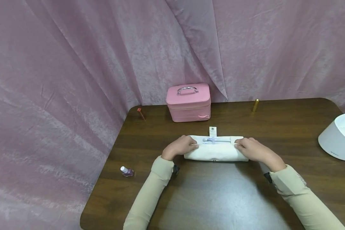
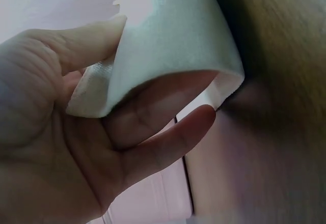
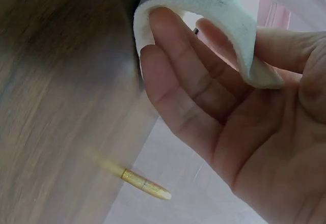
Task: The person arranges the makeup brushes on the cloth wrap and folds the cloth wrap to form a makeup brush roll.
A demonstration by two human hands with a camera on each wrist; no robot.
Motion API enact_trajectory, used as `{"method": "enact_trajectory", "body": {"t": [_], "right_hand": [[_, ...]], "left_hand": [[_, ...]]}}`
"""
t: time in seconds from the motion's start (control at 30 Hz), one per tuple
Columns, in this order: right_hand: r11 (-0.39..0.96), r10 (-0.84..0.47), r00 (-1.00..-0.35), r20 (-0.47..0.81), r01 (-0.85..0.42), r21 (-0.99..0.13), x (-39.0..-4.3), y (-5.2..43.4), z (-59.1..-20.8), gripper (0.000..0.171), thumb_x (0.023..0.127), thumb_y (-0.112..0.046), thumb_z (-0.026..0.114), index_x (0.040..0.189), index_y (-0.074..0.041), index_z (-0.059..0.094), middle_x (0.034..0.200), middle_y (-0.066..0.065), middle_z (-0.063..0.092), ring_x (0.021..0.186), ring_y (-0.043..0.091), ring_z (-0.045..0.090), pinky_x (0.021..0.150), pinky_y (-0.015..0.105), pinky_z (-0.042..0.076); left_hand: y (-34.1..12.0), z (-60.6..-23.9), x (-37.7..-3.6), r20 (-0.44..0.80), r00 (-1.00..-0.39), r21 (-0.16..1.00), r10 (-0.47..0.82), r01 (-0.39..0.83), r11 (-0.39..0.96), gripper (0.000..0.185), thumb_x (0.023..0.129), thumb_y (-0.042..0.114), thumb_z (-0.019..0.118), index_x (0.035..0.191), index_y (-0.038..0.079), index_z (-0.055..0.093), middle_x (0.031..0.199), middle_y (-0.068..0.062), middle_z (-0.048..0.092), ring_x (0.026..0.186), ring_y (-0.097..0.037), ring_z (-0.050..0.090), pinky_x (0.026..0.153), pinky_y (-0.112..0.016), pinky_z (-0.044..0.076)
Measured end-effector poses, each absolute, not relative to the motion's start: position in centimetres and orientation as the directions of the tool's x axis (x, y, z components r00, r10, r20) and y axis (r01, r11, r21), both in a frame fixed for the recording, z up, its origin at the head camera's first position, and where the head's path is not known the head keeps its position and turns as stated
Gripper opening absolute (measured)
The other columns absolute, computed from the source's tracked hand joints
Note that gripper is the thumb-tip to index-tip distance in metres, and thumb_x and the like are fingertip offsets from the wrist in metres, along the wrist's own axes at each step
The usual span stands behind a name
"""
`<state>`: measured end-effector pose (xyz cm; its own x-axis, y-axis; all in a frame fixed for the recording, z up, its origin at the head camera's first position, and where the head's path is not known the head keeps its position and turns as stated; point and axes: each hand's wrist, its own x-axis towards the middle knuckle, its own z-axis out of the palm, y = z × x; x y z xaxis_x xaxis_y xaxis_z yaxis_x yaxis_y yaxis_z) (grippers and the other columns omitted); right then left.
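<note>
While the white fabric roll [image 1: 215,152] lies crosswise on the worktop [image 1: 218,198] right in front of me, I have one hand at each end. It is part-rolled: the near side is a fat fold, and the far flat part is open, showing pale lilac brushes [image 1: 215,140] tucked in. A snap tab [image 1: 212,130] sticks out past the far edge.

My left hand [image 1: 180,147] pinches the left end, thumb on top and fingers [image 2: 168,132] under the curl. My right hand [image 1: 254,150] holds the right end the same way, fingers [image 3: 173,81] inside the fold.

Risks, as I judge them:
- Uneven roll. If one hand runs ahead, the roll goes skew and the tab won't meet its snap.
- Brushes sliding. Lifting an end too high could tip them out sideways.
- Fabric is soft; a loose pinch may let the fold spring open.

Further out: pink vanity case [image 1: 188,103] behind the roll, gold tube [image 1: 255,105] far right, small reddish stick [image 1: 141,113] far left, nail polish bottle [image 1: 127,171] near my left sleeve, white tub [image 1: 339,137] at the right edge. All well apart.
</note>
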<state>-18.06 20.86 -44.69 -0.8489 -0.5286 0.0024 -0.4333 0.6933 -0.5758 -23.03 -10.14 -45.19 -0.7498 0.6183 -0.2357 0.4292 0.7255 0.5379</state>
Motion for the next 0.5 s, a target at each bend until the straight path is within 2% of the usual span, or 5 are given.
{"method": "enact_trajectory", "body": {"t": [0.17,0.3,0.5], "right_hand": [[0.702,-0.518,-0.855,-0.001,-0.425,-0.571,-18.5,20.6,-44.9,0.033,0.101,-0.003,0.053,0.071,-0.015,0.046,0.065,-0.007,0.032,0.061,0.012,0.035,0.063,0.033,0.035],[0.714,-0.507,-0.862,-0.002,-0.419,-0.561,-18.8,20.4,-45.2,0.035,0.1,-0.002,0.053,0.069,-0.015,0.043,0.064,-0.005,0.033,0.06,0.012,0.032,0.06,0.032,0.033],[0.74,-0.484,-0.875,-0.014,-0.4,-0.54,-19.1,20.0,-45.5,0.034,0.098,-0.001,0.053,0.068,-0.014,0.044,0.062,-0.003,0.037,0.057,0.013,0.036,0.057,0.032,0.034]], "left_hand": [[-9.6,-45.5,-23.7,-0.259,-0.764,0.502,0.591,0.416,0.758,0.046,0.104,0.021,0.059,0.061,0.015,0.045,0.06,0.006,0.029,0.054,-0.008,0.028,0.054,-0.023,0.029],[-9.2,-45.7,-24.1,-0.278,-0.78,0.469,0.561,0.4,0.788,0.04,0.102,0.021,0.062,0.064,0.013,0.056,0.06,0.005,0.036,0.056,-0.008,0.033,0.054,-0.024,0.031],[-8.7,-45.8,-24.4,-0.303,-0.803,0.412,0.514,0.376,0.83,0.024,0.101,0.023,0.064,0.086,0.01,0.076,0.071,0.003,0.053,0.064,-0.01,0.043,0.058,-0.024,0.037]]}}
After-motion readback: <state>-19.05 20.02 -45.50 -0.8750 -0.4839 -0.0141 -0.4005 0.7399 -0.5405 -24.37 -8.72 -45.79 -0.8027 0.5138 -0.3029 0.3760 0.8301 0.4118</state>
